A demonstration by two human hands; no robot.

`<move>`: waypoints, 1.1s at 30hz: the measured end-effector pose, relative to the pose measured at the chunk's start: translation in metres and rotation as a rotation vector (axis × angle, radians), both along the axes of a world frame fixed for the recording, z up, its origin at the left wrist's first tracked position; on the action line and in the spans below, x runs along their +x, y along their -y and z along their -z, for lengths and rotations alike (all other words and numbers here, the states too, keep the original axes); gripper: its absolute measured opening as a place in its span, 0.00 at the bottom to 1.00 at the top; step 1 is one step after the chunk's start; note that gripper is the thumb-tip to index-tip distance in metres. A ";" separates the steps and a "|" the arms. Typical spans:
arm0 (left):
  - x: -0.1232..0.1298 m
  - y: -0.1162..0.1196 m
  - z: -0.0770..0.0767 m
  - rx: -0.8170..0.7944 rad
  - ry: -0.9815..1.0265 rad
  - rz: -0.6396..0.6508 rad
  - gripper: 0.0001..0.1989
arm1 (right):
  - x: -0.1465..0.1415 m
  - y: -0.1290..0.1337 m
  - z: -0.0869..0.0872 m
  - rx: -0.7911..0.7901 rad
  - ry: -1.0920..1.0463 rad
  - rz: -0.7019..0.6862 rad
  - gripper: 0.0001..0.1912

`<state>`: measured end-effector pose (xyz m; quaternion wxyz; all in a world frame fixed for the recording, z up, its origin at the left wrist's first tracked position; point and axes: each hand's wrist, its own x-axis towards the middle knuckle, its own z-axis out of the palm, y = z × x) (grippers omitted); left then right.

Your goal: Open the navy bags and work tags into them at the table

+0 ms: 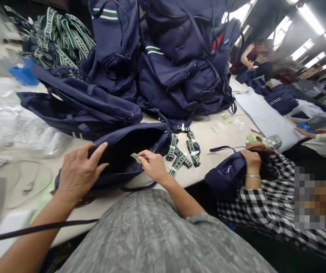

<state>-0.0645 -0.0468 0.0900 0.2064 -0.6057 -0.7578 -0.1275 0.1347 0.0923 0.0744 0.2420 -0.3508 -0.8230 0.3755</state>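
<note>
A navy bag (140, 131) lies on the table in front of me, its mouth gaping and its inside dark. Over the left end of that mouth is my left hand (79, 170), open, with thumb and forefinger well apart; its other fingers are partly hidden. My right hand (153, 165) pinches a small pale green slip (136, 157) between thumb and fingers, above the front edge of the opening. Just to the right of the bag lie several folded green-and-white lettered straps (193, 151) with white ties.
Navy backpacks (177, 72) are piled behind, with another open bag (80, 106) at left. Lettered straps (63, 38) are heaped back left, near a blue box (23, 74) and clear plastic bags (23, 117). At right, a co-worker's hands (252, 163) hold a small navy bag (225, 170).
</note>
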 end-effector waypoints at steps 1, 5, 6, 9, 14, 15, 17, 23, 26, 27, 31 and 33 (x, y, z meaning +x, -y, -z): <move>-0.007 -0.006 0.003 -0.028 -0.024 0.026 0.23 | -0.001 0.000 0.001 0.012 0.010 0.005 0.06; -0.040 -0.019 0.011 0.037 0.020 -0.046 0.25 | -0.006 0.000 0.003 0.078 0.096 0.009 0.07; -0.046 -0.020 0.011 0.043 0.050 -0.053 0.26 | -0.007 0.000 0.003 0.094 0.123 0.005 0.07; -0.049 -0.015 0.012 0.056 0.131 0.019 0.27 | -0.004 0.003 0.000 0.137 0.173 -0.032 0.06; -0.020 -0.004 0.028 0.013 0.357 0.307 0.15 | 0.018 0.007 -0.001 0.267 0.138 -0.146 0.08; -0.015 -0.004 0.031 -0.063 0.425 0.358 0.16 | 0.023 0.008 0.001 0.288 0.114 -0.174 0.09; -0.006 -0.006 0.037 -0.196 0.556 0.366 0.19 | 0.033 0.011 0.004 0.312 0.054 -0.229 0.11; -0.006 -0.009 0.025 -0.300 0.892 0.348 0.21 | 0.049 0.021 0.011 0.332 -0.065 -0.251 0.12; -0.009 -0.009 0.024 0.032 0.777 0.275 0.19 | 0.045 0.021 0.007 0.361 -0.116 -0.252 0.10; -0.011 -0.010 0.026 0.161 0.661 0.262 0.18 | 0.042 0.020 0.006 0.377 -0.135 -0.256 0.10; -0.023 -0.022 0.028 0.457 0.075 0.349 0.24 | 0.020 0.012 0.002 0.449 -0.180 -0.218 0.11; -0.030 -0.032 0.019 0.488 -0.064 0.245 0.26 | 0.008 0.007 0.001 0.468 -0.152 -0.181 0.11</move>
